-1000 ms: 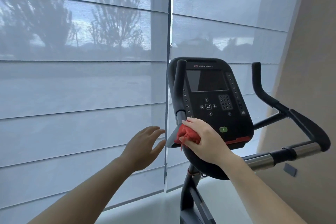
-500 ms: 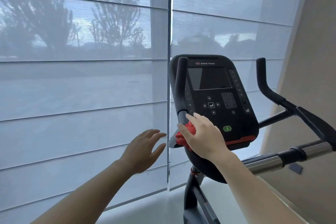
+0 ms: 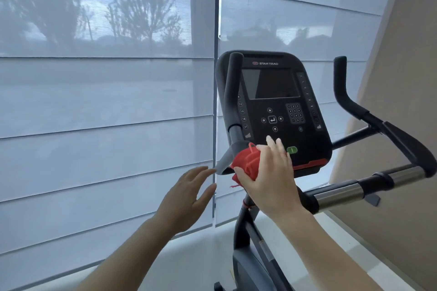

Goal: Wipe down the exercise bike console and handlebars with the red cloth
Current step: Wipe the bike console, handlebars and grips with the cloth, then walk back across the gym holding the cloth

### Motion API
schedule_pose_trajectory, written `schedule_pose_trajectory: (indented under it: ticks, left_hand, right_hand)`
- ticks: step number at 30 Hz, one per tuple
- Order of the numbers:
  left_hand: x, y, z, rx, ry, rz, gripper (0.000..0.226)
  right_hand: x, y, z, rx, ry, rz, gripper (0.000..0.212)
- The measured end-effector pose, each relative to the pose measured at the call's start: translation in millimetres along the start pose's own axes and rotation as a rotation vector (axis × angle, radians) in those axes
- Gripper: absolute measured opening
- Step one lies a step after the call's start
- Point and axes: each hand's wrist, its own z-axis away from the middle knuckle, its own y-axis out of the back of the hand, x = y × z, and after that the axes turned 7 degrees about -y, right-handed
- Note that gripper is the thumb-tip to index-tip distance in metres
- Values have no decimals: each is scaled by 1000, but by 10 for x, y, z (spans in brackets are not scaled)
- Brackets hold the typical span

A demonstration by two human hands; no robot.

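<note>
As the right hand [image 3: 272, 172] creeps up from the foot of the left handlebar [image 3: 233, 92], its fingers have uncurled. They now lie nearly straight and together over the red cloth [image 3: 247, 164], thumb tucked under the wad, tips at the console [image 3: 272, 85]'s lower edge. The cloth stays bunched at the bar's base. It may touch the console face, but I can't see under the palm. The left hand [image 3: 186, 198] still hovers, fingers apart and empty. I judge the wipe is shifting from bar to console.
</note>
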Motion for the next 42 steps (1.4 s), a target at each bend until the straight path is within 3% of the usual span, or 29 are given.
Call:
schedule_pose_trajectory:
  ticks: [2, 5, 12, 23, 27, 33, 36, 42]
  left_hand:
    - [-27, -58, 249, -6, 37, 39, 71]
    - [-110, -129, 649, -23, 128, 84, 72]
    - [-256, -268, 1037, -8, 260, 164, 58]
    - [-43, -265, 1170, 27, 273, 214, 56]
    - [86, -284, 1380, 19, 303, 199, 57]
    - [616, -724, 1785, -110, 296, 237, 55]
    - [1060, -1034, 2016, -200, 276, 244, 66]
    - [2105, -1430, 2460, -303, 304, 262, 56]
  right_hand:
    - [-36, -63, 65, 66, -58, 66, 67]
    - [-42, -65, 124, 31, -90, 90, 75]
    - [14, -25, 193, 58, 65, 49, 54]
    - [15, 120, 908, -99, 214, -218, 59]
    - [163, -45, 1426, -315, 37, -394, 58]
    - [753, -124, 2226, -562, -273, -486, 28]
    - [1112, 29, 2661, -660, -380, -523, 34]
    - [1821, 629, 3458, -733, -473, -532, 43]
